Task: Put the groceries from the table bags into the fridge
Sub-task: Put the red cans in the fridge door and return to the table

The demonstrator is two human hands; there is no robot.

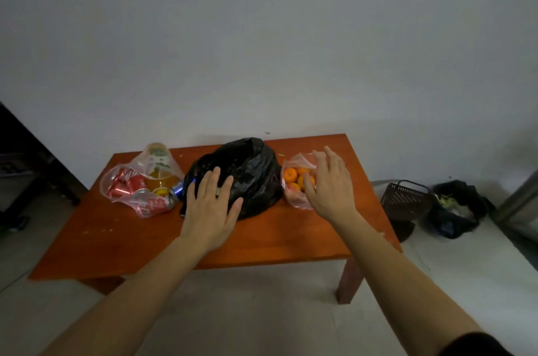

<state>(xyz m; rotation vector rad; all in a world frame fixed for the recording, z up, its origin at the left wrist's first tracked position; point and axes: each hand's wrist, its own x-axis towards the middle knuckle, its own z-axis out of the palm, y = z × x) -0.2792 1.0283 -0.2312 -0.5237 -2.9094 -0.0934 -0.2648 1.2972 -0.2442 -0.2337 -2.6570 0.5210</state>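
Three bags sit in a row on the orange-brown counter (262,236), centre of frame.

- **Middle:** black bag (250,163), contents hidden.
- **Left of it:** clear bag (139,163) holding red cans (125,184) and an orange drink bottle (161,178).
- **Right of it:** small clear bag (297,203) of oranges (289,175).
- **Left grip (211,204):** fingers straight and apart, holding nothing, over the black bag's near side. Contact unclear.
- **Right grip (329,184):** fingers spread, empty, at the small clear bag's right side.
- **Right edge of frame, on the floor:** dark basket (404,198), with a black bin bag (460,210) just beside it.
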